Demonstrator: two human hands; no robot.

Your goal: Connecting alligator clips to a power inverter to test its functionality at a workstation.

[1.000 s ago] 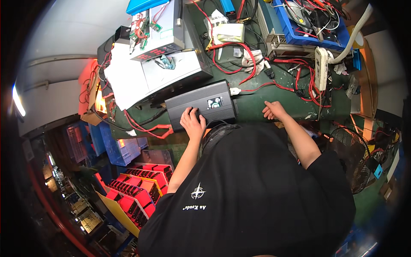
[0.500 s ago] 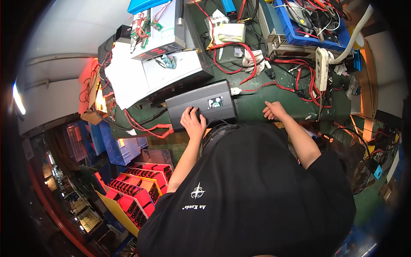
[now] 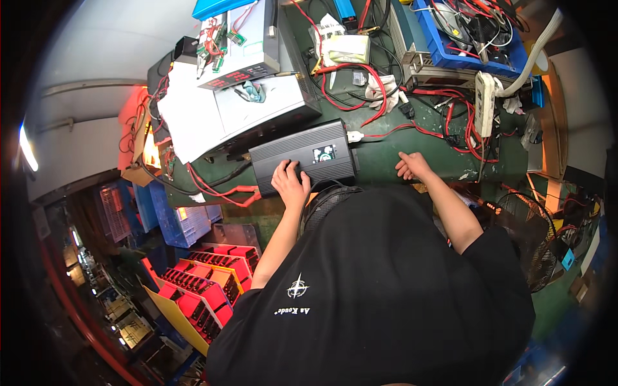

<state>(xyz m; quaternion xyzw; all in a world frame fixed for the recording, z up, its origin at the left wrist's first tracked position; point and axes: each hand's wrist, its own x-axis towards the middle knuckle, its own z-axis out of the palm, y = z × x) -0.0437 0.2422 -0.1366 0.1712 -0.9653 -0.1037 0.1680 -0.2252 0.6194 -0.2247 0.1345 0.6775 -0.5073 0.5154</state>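
Note:
A black ribbed metal power unit (image 3: 277, 153) with a small lit display (image 3: 324, 153) lies near the front edge of the green workbench (image 3: 380, 168). Resting on its near left part is my left hand (image 3: 291, 183), fingers spread over the casing. A white plug (image 3: 355, 137) sits at the unit's right end, with a red cable running off from it. Red clamps (image 3: 241, 195) and a thick black cable meet its left end. To the right, my right hand (image 3: 413, 166) rests on the bench, apart from the unit. Its fingers are curled with nothing seen in them.
Behind the unit, a white-topped instrument (image 3: 264, 106) carries a grey power supply (image 3: 239, 55) and small circuit boards. Red and black leads, a crumpled cloth (image 3: 381, 88) and a white power strip (image 3: 484, 103) lie farther right. A blue bin (image 3: 473, 55) of cables stands at the back right.

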